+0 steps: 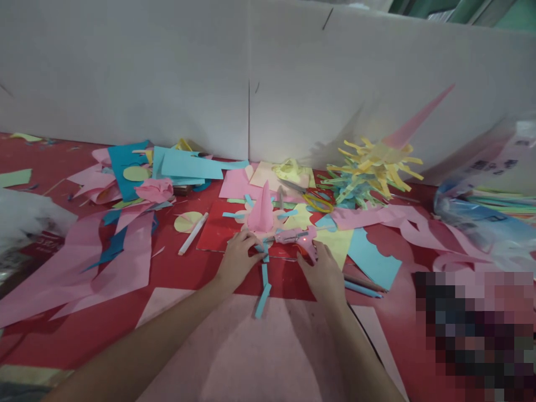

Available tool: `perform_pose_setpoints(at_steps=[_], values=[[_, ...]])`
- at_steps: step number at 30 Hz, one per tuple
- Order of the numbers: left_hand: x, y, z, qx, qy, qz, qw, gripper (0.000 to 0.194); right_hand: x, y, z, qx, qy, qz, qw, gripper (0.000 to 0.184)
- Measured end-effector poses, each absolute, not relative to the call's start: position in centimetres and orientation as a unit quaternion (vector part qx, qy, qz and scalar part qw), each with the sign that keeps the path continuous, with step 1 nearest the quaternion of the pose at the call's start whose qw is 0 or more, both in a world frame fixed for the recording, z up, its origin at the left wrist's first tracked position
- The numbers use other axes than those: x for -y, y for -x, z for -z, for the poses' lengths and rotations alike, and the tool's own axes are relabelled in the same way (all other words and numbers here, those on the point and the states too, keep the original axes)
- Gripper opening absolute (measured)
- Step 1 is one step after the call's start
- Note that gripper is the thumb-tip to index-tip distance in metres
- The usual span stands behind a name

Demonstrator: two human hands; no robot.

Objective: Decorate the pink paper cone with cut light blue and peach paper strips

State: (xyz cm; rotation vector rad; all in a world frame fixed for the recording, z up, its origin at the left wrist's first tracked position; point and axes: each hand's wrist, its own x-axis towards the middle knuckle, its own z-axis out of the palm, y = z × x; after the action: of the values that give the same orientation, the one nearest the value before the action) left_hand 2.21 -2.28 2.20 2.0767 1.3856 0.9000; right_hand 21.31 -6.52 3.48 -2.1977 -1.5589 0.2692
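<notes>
In my right hand is a pink glue gun, a small red light glowing on its body and its nozzle aimed left. The nozzle reaches a paper figure, which has a pink pointed cone and several blue paper strips sticking out around its base. My left hand is at the figure's near side, its fingers closed on a blue paper strip close to the nozzle. That strip trails toward me in bent segments. The exact contact between nozzle and paper is hidden by my fingertips.
Yellow-handled scissors lie behind the glue gun. A fringed paper piece with a tall pink cone stands back right. A white pen and pink paper scraps lie left. Plastic bags flank both sides; a white board closes the back.
</notes>
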Motion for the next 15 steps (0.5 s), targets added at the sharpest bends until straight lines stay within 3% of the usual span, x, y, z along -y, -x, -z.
perform_pose_setpoints(at_steps=[15], values=[[2.34,-2.01,-2.13,-0.514,-0.745,-0.338,0.257,0.003,6.67,-21.43,-3.72,0.580,0.788,-0.076,0.189,0.039]])
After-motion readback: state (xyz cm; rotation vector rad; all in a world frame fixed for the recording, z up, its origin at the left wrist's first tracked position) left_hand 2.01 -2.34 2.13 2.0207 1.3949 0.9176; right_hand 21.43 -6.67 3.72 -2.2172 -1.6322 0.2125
